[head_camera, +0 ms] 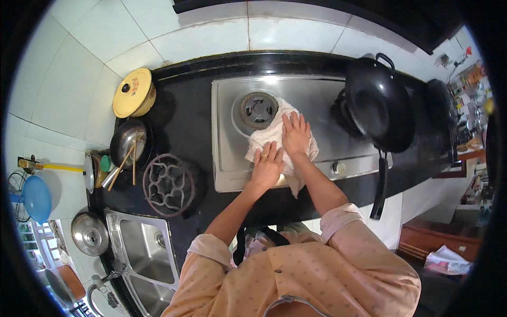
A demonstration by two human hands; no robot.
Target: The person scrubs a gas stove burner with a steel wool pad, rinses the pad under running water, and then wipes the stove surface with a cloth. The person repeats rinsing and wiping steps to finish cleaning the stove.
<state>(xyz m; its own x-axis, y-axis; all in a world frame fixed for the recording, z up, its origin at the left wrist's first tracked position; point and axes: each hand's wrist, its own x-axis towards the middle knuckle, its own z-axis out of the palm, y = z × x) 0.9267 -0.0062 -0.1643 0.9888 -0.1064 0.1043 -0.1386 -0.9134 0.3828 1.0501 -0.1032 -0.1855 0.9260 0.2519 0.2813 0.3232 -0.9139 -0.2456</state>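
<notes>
Both palms press a pale terry cloth against the steel top of a gas stove. My left hand, wearing a ring, lies flat on the cloth's near left part. Farther up and to the right, my right hand rests on it with fingers slightly spread. The cloth touches the right side of the left burner, which has no grate over it. One corner of the cloth hangs past the stove's front edge. Just right of the cloth is a control knob.
A black wok covers the right burner, its handle jutting forward. Left on the black counter stand a pan support, a metal pan with wooden chopsticks, and a yellow lidded pot. A steel sink is at lower left.
</notes>
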